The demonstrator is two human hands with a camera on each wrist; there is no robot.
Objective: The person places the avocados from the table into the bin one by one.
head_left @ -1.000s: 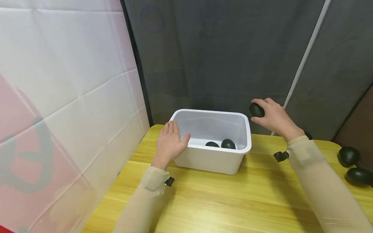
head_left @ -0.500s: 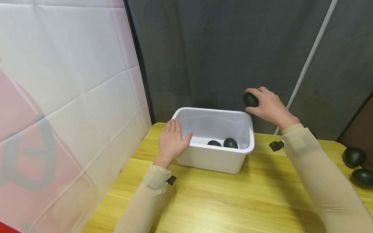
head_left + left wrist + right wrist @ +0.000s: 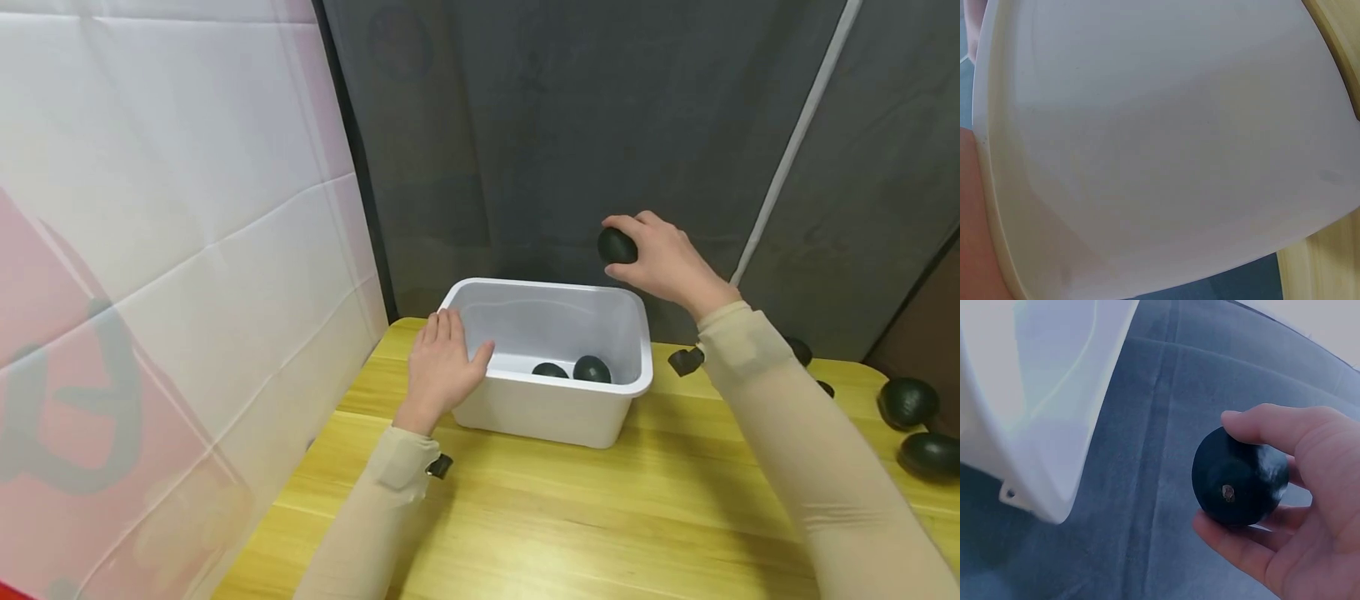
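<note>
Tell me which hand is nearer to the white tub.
Left. The left hand rests flat against the white tub at its left end, thumb on the rim. The right hand is apart from it, up above the tub's far right corner, gripping a dark avocado.

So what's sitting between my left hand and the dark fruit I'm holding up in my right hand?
In the head view, the white tub lies between them: the left hand rests on its left end, and the held avocado hangs above its back right corner.
</note>
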